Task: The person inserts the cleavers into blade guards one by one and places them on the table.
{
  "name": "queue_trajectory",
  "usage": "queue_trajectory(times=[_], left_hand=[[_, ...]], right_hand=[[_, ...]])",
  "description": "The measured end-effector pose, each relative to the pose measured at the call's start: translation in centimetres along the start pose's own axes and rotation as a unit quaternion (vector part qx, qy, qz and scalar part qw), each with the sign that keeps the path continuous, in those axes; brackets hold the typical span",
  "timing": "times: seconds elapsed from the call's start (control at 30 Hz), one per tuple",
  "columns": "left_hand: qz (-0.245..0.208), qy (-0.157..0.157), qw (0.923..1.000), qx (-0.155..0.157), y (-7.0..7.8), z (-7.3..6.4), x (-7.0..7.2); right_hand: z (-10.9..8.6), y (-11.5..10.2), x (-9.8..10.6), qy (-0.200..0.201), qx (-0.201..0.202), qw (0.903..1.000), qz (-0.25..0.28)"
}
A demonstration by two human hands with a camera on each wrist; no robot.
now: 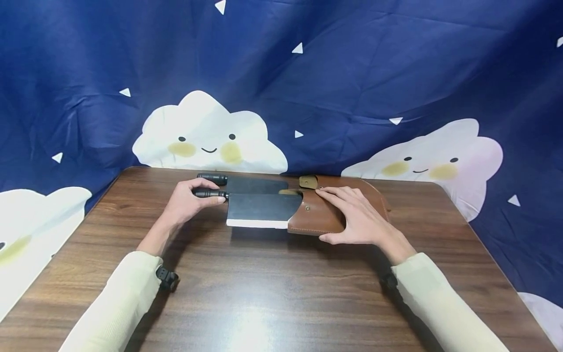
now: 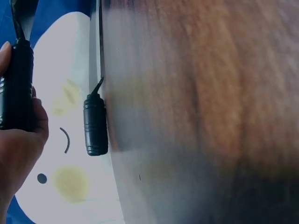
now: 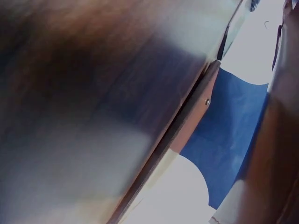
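My left hand (image 1: 186, 200) grips the ridged black handle (image 2: 16, 88) of a cleaver. Its dark blade (image 1: 264, 208), with a pale cutting edge towards me, points right, its tip end inside the mouth of a brown leather sheath (image 1: 316, 215). Across that sheath lies my right hand (image 1: 358, 215), thumb at the near edge and fingers along the far side. Cleaver and sheath are raised above the table, casting a shadow below. Behind them a second cleaver (image 1: 255, 185) lies on the table, its black handle (image 2: 96, 123) to the left.
A second brown sheath (image 1: 334, 181) with a snap flap (image 1: 308, 182) lies at the back, partly hidden by my right hand. The wooden table (image 1: 246, 283) ends just behind these things, at a blue curtain (image 1: 334, 88) printed with clouds.
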State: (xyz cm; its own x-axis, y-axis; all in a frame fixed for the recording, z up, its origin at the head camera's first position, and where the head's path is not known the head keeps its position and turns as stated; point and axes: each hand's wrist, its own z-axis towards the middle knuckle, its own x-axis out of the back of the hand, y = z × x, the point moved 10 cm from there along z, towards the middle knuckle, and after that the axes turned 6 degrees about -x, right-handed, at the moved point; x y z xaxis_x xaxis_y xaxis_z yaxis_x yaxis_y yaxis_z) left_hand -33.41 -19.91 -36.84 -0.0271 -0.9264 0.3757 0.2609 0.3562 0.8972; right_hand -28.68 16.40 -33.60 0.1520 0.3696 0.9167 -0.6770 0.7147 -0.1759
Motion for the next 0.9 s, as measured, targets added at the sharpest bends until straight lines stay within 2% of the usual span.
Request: queue_trajectory(times=[0.27, 0.57, 0.9], left_hand=[[-0.008, 0.005, 0.9999, -0.005, 0.1, -0.1, 0.0], [-0.015, -0.005, 0.9999, 0.004, 0.5, -0.1, -1.1], [-0.012, -0.003, 0.9999, -0.008, 1.6, 0.2, -2.3]], right_hand=[[0.5, -0.4, -0.2, -0.017, -0.006, 0.9998, 0.003], [1.1, -1.3, -0.9, -0.030, -0.012, 0.9994, 0.010], [2.0, -2.2, -1.5, -0.033, -0.005, 0.9994, 0.014]])
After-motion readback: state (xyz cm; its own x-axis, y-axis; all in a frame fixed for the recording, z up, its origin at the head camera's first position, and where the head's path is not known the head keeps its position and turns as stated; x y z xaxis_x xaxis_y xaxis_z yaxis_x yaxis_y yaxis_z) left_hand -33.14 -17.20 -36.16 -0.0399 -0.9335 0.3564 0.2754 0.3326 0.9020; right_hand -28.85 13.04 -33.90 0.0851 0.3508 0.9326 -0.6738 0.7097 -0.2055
